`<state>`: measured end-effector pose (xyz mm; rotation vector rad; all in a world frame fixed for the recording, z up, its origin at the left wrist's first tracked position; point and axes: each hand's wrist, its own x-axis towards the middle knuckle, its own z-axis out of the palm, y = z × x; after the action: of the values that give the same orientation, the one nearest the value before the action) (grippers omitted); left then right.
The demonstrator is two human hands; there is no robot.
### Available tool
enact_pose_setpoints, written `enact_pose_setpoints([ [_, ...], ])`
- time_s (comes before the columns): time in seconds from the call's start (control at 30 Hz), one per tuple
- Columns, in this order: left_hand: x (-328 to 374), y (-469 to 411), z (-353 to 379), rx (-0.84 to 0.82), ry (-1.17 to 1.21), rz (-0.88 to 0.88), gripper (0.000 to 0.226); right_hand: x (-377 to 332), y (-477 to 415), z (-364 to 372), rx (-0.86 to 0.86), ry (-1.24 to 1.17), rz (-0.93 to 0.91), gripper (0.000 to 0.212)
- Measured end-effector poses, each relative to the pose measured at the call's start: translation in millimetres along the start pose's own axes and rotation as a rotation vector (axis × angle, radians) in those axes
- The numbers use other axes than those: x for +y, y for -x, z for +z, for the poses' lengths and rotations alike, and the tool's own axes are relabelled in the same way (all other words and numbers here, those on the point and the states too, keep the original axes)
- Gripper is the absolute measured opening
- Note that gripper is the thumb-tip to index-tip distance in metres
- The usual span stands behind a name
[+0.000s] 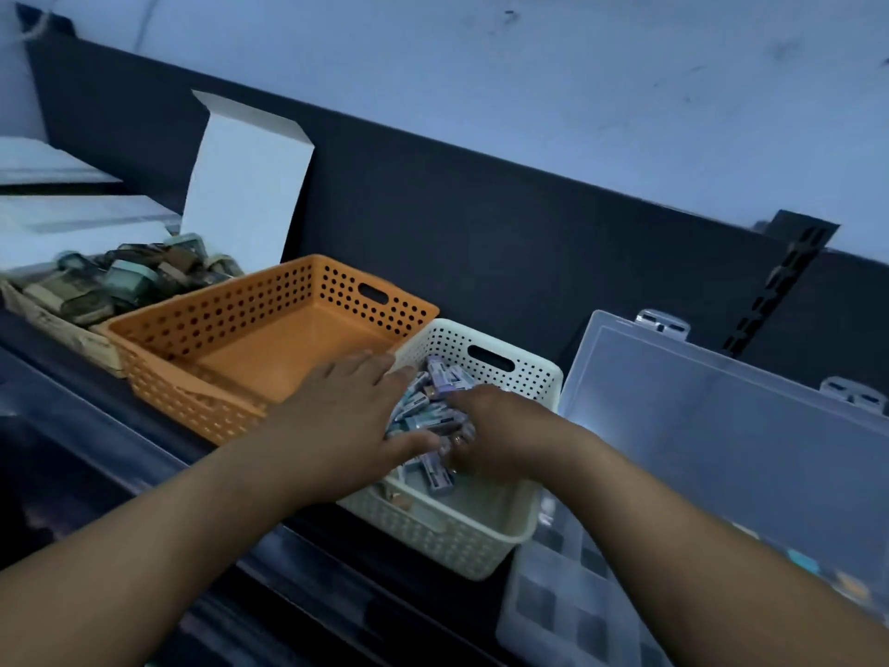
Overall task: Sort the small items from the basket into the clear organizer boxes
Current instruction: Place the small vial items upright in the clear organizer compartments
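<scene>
A cream perforated basket (486, 541) stands at the middle of the dark shelf and holds a pile of small boxed items (435, 402). Both hands reach into it. My left hand (346, 416) cups the pile from the left, palm down and fingers spread over the items. From the right, my right hand (490, 426) presses against the same pile with its fingers curled around several items. The two hands gather the items between them. To the right lies a clear organizer box (553, 613) with small compartments, its clear lid (721, 426) standing open behind it.
An empty orange perforated basket (202, 406) touches the cream one on the left. Further left, a cardboard tray (57, 324) is heaped with greenish items, with a white open carton (245, 185) behind it. A dark back panel (481, 223) runs along the shelf.
</scene>
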<state>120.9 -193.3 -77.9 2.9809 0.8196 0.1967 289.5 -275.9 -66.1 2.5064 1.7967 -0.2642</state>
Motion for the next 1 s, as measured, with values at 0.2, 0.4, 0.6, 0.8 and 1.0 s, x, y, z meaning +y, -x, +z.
enact_pose_setpoints([
  [0.2,0.4,2.8,-1.3,-0.018,-0.01,0.005,0.095,-4.3,-6.0,-5.3,-0.149,0.093,0.105,0.052],
  [0.4,0.4,2.6,-1.1,-0.032,-0.025,0.012,0.091,-6.6,-3.8,-8.6,-0.148,0.072,0.106,0.029],
  [0.6,1.7,3.1,-4.0,-0.036,-0.016,0.013,0.09,-4.0,-5.8,-7.5,-0.146,0.087,0.085,0.015],
  [0.8,15.2,3.7,-12.7,0.095,0.2,0.038,0.076,20.4,18.7,-25.8,0.051,-1.025,0.073,0.026],
  [1.0,76.0,-3.1,-27.8,0.006,0.942,-0.1,0.053,38.4,61.4,-32.5,0.038,-1.512,0.014,0.019],
])
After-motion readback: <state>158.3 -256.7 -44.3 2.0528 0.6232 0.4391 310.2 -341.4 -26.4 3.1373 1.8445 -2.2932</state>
